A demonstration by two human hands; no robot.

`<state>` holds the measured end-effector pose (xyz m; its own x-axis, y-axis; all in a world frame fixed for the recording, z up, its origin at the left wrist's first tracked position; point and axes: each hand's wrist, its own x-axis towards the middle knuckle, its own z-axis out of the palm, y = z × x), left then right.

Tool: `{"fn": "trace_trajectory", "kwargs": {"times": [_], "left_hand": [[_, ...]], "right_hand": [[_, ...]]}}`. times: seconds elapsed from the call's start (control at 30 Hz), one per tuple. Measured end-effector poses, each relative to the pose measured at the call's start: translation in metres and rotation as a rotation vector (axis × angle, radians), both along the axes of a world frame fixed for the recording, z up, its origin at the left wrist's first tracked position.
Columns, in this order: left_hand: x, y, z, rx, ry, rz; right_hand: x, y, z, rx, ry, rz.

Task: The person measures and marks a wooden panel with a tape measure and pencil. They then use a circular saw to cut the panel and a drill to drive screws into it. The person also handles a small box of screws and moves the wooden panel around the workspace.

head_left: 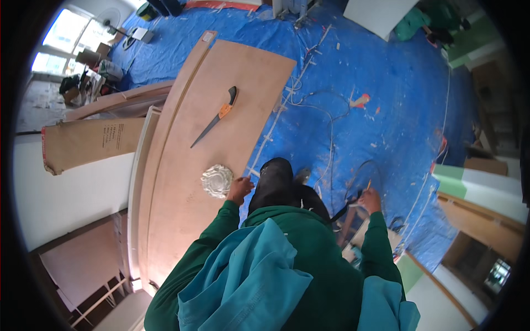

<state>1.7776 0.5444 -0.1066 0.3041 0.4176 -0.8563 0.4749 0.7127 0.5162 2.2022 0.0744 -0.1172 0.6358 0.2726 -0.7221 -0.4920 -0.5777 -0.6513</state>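
A large wooden board (193,182) lies to my left, carrying a hand saw (221,113) with a black and orange handle and a crumpled silver foil dish (217,181). Close beside that dish, at the board's edge, is my left hand (239,191); its fingers are loosely bent and nothing shows in them. Out to the right, my right hand (370,200) is closed, with a thin orange stick (369,183), perhaps a pencil, rising from it. A black strap-like piece (343,211) runs up close to this hand; whether the fingers grip it too I cannot tell.
Blue sheeting (397,127) covers the floor, with cables (331,132) across it. A cardboard box (94,142) lies left of the board. A fan (113,25) stands far left. Wooden cabinet parts (480,220) are at right. Another person (436,25) is at the far right.
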Motion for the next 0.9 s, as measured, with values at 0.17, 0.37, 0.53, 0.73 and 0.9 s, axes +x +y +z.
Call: {"fn": "trace_trajectory", "kwargs": {"times": [0.17,0.37,0.53,0.73,0.9], "left_hand": [[0.097,0.031,-0.028,-0.408,-0.327,0.986],[0.174,0.048,-0.126,-0.444,-0.402,1.713],[0.216,0.057,-0.129,-0.300,-0.620,1.892],[0.227,0.079,-0.111,-0.253,-0.619,2.022],[0.232,0.071,-0.110,-0.164,-0.511,2.055]], "right_hand": [[0.125,0.114,0.084,-0.149,-0.304,0.243],[0.162,0.052,0.057,-0.477,-0.958,1.421],[0.184,0.049,0.103,-0.514,-0.185,1.284],[0.317,0.137,0.124,-0.375,-0.340,1.608],[0.372,0.319,0.159,-0.421,-0.038,0.827]]}}
